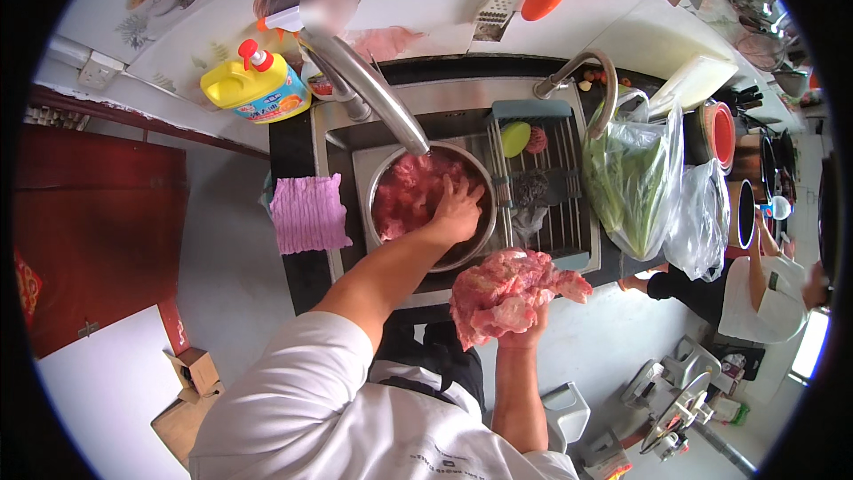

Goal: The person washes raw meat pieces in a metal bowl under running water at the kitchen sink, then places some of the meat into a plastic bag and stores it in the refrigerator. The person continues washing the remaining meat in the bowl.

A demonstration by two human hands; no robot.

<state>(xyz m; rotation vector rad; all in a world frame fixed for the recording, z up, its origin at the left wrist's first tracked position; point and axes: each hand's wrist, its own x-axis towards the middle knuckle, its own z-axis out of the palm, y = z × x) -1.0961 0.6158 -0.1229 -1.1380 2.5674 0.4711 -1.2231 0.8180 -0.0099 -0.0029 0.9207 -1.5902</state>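
In the left sink basin sits a round steel bowl [494, 213] of raw meat pieces [413, 190] in reddish water. My left hand [458, 213] reaches into its right side with the fingers spread; the fingertips touch the water or meat. Over the sink's front edge, my right hand [528, 332] holds a large chunk of raw, bony meat [503, 290] from below, which hides most of its fingers. The steel faucet [380, 90] ends just above the bowl's far rim.
A pink cloth [310, 215] lies left of the sink, below a yellow detergent bottle [256, 87]. A rack [573, 180] with scrubbers spans the right basin. Bagged greens [633, 180] stand to the right. A person [760, 293] is farther right; a stool [566, 413] stands behind me.
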